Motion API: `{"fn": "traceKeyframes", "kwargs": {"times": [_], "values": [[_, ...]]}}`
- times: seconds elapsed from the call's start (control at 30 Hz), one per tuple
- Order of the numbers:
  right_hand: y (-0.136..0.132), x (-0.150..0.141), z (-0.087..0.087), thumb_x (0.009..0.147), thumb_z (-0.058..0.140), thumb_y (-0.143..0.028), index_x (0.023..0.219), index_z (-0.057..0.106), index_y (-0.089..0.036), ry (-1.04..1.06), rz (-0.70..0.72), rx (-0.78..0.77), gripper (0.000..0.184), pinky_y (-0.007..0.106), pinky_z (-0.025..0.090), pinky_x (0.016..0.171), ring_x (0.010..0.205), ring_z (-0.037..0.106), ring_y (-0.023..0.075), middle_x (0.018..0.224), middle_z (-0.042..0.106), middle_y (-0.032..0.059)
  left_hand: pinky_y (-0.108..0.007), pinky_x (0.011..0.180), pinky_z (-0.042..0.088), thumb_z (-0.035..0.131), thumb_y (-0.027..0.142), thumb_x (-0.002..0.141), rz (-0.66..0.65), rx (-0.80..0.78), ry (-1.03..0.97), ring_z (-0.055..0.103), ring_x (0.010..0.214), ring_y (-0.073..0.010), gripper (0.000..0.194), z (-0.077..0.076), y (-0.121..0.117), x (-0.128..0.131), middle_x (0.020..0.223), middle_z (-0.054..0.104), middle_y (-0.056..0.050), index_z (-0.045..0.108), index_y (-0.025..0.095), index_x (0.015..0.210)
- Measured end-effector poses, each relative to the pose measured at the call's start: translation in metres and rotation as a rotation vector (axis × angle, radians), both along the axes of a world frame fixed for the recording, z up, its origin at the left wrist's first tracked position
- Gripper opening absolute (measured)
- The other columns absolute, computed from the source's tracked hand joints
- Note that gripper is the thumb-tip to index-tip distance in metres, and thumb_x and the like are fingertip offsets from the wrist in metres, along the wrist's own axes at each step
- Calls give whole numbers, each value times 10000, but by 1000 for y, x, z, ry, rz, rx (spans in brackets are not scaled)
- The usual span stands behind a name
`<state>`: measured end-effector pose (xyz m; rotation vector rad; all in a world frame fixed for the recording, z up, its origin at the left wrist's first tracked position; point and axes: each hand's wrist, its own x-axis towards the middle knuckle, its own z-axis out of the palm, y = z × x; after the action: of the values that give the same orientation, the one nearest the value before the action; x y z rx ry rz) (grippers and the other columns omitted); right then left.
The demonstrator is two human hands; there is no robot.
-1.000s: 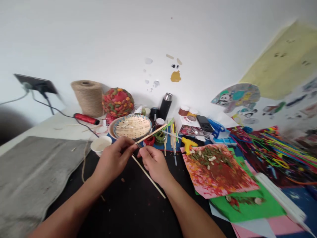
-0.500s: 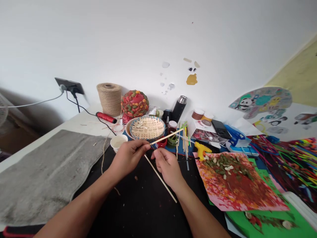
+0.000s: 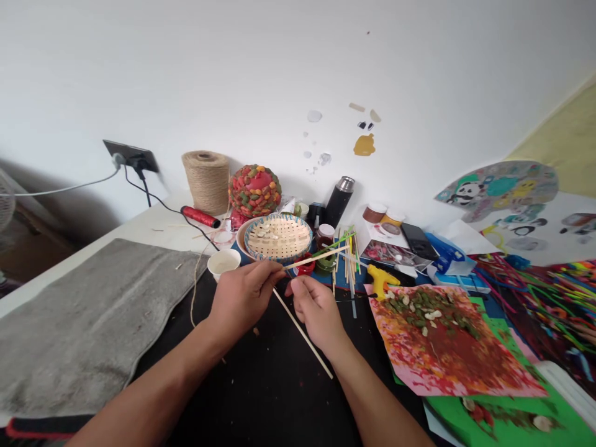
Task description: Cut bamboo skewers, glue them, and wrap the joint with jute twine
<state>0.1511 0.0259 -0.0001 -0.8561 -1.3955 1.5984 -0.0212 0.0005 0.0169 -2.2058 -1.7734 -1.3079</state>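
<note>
My left hand (image 3: pixel 249 288) pinches a thin wooden stick (image 3: pixel 316 256) that reaches up and to the right over the paint jars. A second wooden stick (image 3: pixel 305 335) slants down to the right over the black mat, its upper end at the fingers of my left hand. Close beside it, my right hand (image 3: pixel 316 307) is closed with thumb and forefinger together; what they grip is too small to make out. Whether the two sticks are joined at my left fingertips is hidden.
Behind my hands stand a woven basket (image 3: pixel 278 237), a paper cup (image 3: pixel 224 263), a twine spool (image 3: pixel 206 182) and a black flask (image 3: pixel 339 202). A yellow glue gun (image 3: pixel 382 280) and painted pink paper (image 3: pixel 459 360) lie right. A grey cloth (image 3: pixel 93 329) covers the left.
The upper stick's far end has dipped slightly. Both hands stay close together in nearly the same place, and the view has shifted a little.
</note>
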Motion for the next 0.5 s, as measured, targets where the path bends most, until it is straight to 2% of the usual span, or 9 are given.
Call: {"fn": "traceKeyframes", "kwargs": {"times": [0.07,0.13,0.3,0.5], "values": [[-1,-1,1,821,703,-820,797,602,-207,8,0,-12,621,234,134,416,422,210,73,494,286,-122,-253,617,461,575,327,1035,17,15,14,753,732,-195,245,0,-1,1,858,827,-57,772,210,947],[-1,-1,2,820,702,-821,797,600,-206,8,-2,-15,624,237,126,416,419,203,70,494,276,-126,-252,624,467,581,318,1026,-17,-33,-53,749,718,-190,230,1,-1,1,827,819,-40,764,213,935],[-2,0,2,836,688,-817,801,606,-203,-10,0,10,620,240,128,420,418,216,69,496,290,-120,-249,647,477,594,313,998,-164,-186,-285,699,677,-167,214,10,1,-1,766,777,-8,738,205,881],[-5,1,7,866,688,-780,809,616,-195,3,21,32,592,235,129,420,436,202,66,528,303,-114,-227,559,401,578,429,1005,-348,-384,-495,528,567,-126,358,16,4,-10,611,603,31,679,180,769]]}}
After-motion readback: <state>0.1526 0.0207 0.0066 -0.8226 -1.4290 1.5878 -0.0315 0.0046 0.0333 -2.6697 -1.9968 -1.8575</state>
